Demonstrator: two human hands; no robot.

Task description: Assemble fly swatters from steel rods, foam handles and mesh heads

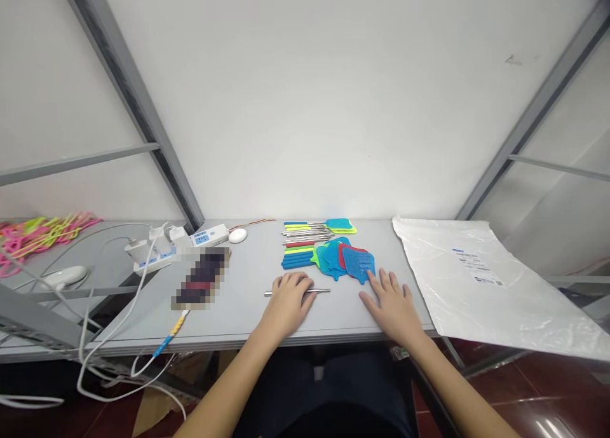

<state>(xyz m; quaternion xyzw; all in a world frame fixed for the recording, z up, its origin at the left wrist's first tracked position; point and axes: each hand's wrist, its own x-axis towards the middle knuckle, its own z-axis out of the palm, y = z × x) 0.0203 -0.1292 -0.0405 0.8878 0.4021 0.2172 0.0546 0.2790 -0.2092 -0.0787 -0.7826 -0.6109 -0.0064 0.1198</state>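
Note:
My left hand lies over a thin metal rod, its fingers curled around it; both ends of the rod stick out. My right hand rests flat with fingers spread, its fingertips at the lower edge of a blue fly swatter head. That head overlaps a red one and other blue and green ones in a fanned pile. Left of the pile, handle grips in blue, yellow, green and red lie side by side. Behind them are several metal rods and fly swatters with blue and yellow heads.
On the left stand a power strip with plugged-in chargers, a white round device and a blurred-out phone-like object on a cable. Pink and yellow plastic pieces lie far left. A white plastic mailing bag covers the right side.

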